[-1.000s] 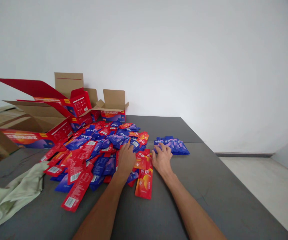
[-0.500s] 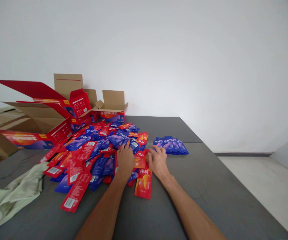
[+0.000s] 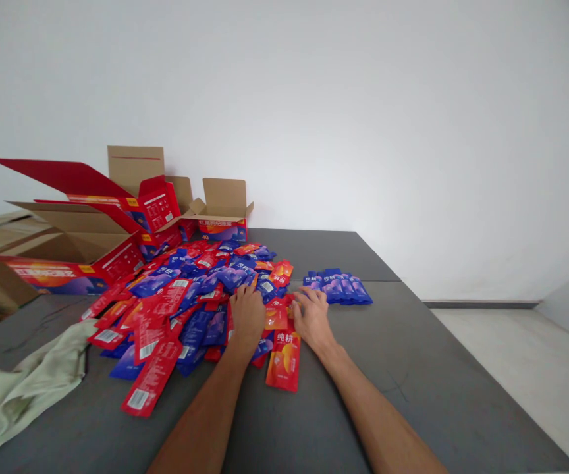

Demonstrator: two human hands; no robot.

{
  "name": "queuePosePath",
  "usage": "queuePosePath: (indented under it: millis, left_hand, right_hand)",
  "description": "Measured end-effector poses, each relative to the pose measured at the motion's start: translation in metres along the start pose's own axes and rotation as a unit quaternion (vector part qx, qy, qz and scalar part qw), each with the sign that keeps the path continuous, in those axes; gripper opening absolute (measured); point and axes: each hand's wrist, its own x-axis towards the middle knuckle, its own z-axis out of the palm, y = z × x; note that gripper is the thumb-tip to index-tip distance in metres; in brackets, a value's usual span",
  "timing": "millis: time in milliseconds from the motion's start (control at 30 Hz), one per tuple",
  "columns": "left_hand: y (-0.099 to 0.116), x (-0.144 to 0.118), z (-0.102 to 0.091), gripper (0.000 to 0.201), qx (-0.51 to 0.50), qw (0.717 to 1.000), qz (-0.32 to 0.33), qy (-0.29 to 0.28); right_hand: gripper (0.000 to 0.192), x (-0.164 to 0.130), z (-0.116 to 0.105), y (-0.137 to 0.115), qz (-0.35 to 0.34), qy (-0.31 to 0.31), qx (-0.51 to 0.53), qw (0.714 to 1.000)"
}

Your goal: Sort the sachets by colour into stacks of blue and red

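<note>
Both my hands lie palm down at the near right edge of the pile of packets (image 3: 190, 296) on the grey counter (image 3: 413, 368). My left hand (image 3: 247, 316) rests flat, fingers loosely spread, on mixed red and blue packets; no grip that I can see. My right hand (image 3: 310, 315) lies beside it, fingers spread, tips touching a red packet (image 3: 277, 317) between the two hands; nothing closed in it. Another red packet (image 3: 283, 361) lies just near of both hands, face up. Far right of my right hand, a tidy row of blue packets (image 3: 341, 288), apart from the pile. Open red cartons (image 3: 116, 217) stand far left by the wall. A pale green cloth (image 3: 27, 385) lies crumpled near left.
</note>
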Motion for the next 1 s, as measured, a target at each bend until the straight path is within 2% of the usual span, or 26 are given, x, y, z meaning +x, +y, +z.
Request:
queuePosePath:
  millis: [200,300,400,467,600,667,733,833,867,933,1000]
  left_hand:
    - [0.001,0.001,-0.004,0.034,-0.034,0.999,0.013,0.025]
    - [0.009,-0.004,-0.010,0.031,-0.067,0.993,0.093,0.043]
    - [0.018,-0.009,-0.016,0.029,-0.102,0.984,0.139,0.049]
    - [0.021,-0.009,-0.019,0.029,-0.142,0.981,0.115,0.058]
    - [0.019,-0.005,-0.020,0.039,-0.277,0.957,0.019,0.089]
    - [0.018,-0.003,-0.017,0.049,-0.361,0.926,-0.044,0.100]
    - [0.018,-0.002,-0.013,0.056,-0.443,0.884,-0.109,0.104]
    - [0.019,-0.002,-0.008,0.047,-0.526,0.832,-0.156,0.083]
    - [0.019,-0.002,-0.008,0.038,-0.536,0.826,-0.155,0.073]
    - [0.017,-0.002,-0.008,0.023,-0.529,0.833,-0.149,0.069]
    - [0.014,-0.001,-0.010,0.020,-0.513,0.840,-0.153,0.082]
  right_hand:
    - [0.042,0.003,-0.005,-0.004,-0.046,0.008,0.053,0.998]
    - [0.051,0.004,-0.010,-0.011,-0.068,0.008,0.085,0.994]
    - [0.036,0.004,-0.014,-0.015,-0.081,-0.003,0.117,0.990]
    - [0.030,0.004,-0.016,-0.015,-0.054,0.003,0.139,0.989]
    - [0.029,0.004,-0.017,-0.017,0.070,0.029,0.191,0.979]
    - [0.029,0.003,-0.015,-0.019,0.121,0.012,0.223,0.967]
    - [0.031,0.003,-0.013,-0.020,0.159,-0.005,0.262,0.952]
    - [0.034,0.003,-0.009,-0.021,0.196,-0.014,0.317,0.928]
    - [0.036,0.002,-0.008,-0.021,0.204,-0.017,0.331,0.921]
    - [0.039,0.002,-0.007,-0.020,0.209,-0.033,0.351,0.912]
    - [0.040,0.000,-0.006,-0.020,0.195,-0.059,0.364,0.909]
